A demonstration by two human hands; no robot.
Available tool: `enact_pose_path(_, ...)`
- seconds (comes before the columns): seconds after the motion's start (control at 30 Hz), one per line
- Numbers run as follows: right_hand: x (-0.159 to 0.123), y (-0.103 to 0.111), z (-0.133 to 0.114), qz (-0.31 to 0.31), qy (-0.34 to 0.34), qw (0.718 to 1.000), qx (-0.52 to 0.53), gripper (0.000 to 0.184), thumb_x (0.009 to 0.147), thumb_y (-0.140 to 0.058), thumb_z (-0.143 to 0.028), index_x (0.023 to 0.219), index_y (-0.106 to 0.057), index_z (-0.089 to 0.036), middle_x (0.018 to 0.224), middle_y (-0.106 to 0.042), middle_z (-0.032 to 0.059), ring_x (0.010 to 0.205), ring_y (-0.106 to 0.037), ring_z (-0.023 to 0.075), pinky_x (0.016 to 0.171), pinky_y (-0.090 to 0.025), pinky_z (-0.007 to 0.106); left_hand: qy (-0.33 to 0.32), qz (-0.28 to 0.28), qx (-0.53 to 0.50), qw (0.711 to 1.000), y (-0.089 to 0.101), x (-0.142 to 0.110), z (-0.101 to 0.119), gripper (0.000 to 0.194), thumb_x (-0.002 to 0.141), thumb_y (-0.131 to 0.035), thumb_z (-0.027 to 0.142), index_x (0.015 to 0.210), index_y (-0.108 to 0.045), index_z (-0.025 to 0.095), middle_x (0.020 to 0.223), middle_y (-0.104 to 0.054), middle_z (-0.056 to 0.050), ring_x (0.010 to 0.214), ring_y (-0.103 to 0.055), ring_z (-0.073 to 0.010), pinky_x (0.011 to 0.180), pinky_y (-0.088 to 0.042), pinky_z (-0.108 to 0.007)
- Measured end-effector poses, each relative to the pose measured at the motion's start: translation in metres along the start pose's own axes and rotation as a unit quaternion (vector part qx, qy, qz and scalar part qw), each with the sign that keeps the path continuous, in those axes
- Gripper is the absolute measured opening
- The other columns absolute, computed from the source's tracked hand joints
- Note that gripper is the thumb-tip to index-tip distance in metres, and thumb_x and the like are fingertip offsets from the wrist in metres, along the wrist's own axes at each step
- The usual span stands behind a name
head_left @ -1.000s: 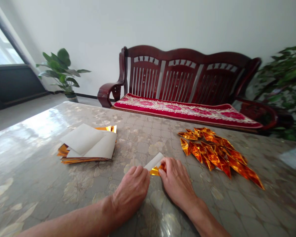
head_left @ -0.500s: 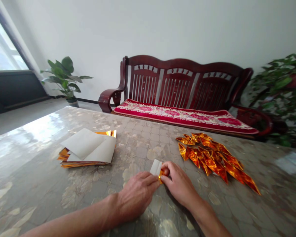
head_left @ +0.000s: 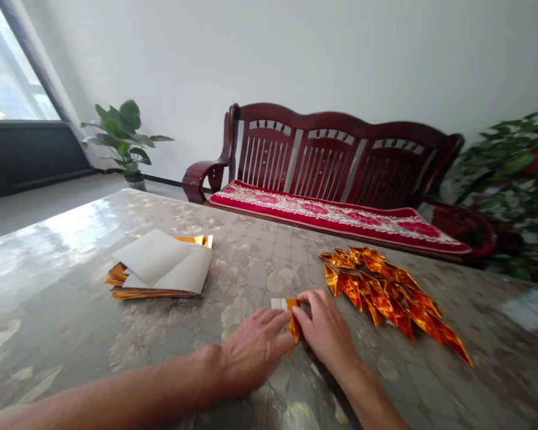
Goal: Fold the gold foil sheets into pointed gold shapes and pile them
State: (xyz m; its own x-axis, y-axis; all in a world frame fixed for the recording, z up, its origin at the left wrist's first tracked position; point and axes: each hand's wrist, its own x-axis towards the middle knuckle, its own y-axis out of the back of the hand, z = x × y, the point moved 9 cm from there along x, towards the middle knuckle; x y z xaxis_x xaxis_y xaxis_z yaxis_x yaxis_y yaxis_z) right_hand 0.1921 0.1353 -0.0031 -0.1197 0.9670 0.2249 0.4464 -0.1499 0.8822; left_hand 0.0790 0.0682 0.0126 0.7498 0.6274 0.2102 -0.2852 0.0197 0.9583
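A small folded sheet of gold foil paper (head_left: 293,322) lies at the near middle of the table, its pale backing showing at the left end. My left hand (head_left: 260,346) has its fingertips pressed together on the left and near side of this foil paper. From the right, my right hand (head_left: 325,325) pinches the same piece between thumb and fingers. Part of the paper is hidden under the fingers. Off to the right is a pile of pointed folded gold foil pieces (head_left: 385,292). A stack of foil paper sheets (head_left: 161,263), mostly white side up, lies to the left.
The table (head_left: 161,346) has a glossy patterned cover. A clear plastic packet (head_left: 531,309) lies at its right edge. Beyond stands a dark wooden bench (head_left: 323,161) with a red floral cushion (head_left: 341,215). Potted plants (head_left: 125,137) stand on both sides.
The foil paper has been turned and folded: its white strip has shrunk and more gold shows. My left hand has shifted right and stretched its fingers over the paper. The view has tilted slightly.
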Motion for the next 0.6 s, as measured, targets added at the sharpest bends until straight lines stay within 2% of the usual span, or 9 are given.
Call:
enact_pose_path(0.1, 0.001, 0.000, 0.000, 0.001, -0.012, 1.000, -0.003, 0.012, 0.086, -0.056, -0.030, 0.096, -0.059, -0.024, 0.103, -0.060, 0.0052, 0.104, -0.057, 0.0257, 0.083, -0.044, 0.036, -0.002, 0.012, -0.006, 1.000, -0.004, -0.001, 0.000, 0.011, 0.096, -0.049, 0.017, 0.103, -0.058, 0.019, 0.122, -0.059, -0.007, 0.121, -0.052, -0.0227, 0.103, -0.045, -0.037)
enact_pose_path(0.27, 0.006, -0.003, 0.005, -0.013, -0.047, 0.998, 0.046, 0.010, 0.085, -0.053, -0.031, 0.092, -0.056, -0.024, 0.097, -0.065, 0.0018, 0.093, -0.061, 0.0225, 0.076, -0.043, 0.033, -0.004, 0.020, -0.009, 1.000, -0.005, -0.004, 0.001, 0.020, 0.096, -0.051, 0.019, 0.115, -0.056, 0.020, 0.127, -0.058, -0.008, 0.125, -0.049, -0.0234, 0.105, -0.044, -0.038)
enact_pose_path(0.47, 0.008, -0.009, 0.017, -0.044, -0.102, 0.989, 0.097, 0.031, 0.083, -0.055, -0.034, 0.112, -0.058, -0.026, 0.090, -0.068, -0.0012, 0.077, -0.064, 0.0188, 0.066, -0.042, 0.029, -0.009, 0.005, -0.016, 1.000, -0.005, -0.004, 0.007, 0.016, 0.095, -0.054, 0.019, 0.111, -0.058, 0.019, 0.127, -0.058, -0.007, 0.125, -0.049, -0.0231, 0.106, -0.043, -0.037)
enact_pose_path(0.6, 0.009, -0.009, 0.015, -0.063, -0.093, 0.990, 0.081, 0.026, 0.082, -0.055, -0.033, 0.105, -0.065, -0.026, 0.088, -0.069, -0.0010, 0.078, -0.064, 0.0185, 0.068, -0.041, 0.029, -0.001, 0.004, -0.009, 1.000, -0.005, -0.005, 0.010, 0.014, 0.097, -0.051, 0.021, 0.109, -0.058, 0.019, 0.125, -0.059, -0.007, 0.123, -0.050, -0.0238, 0.103, -0.045, -0.038)
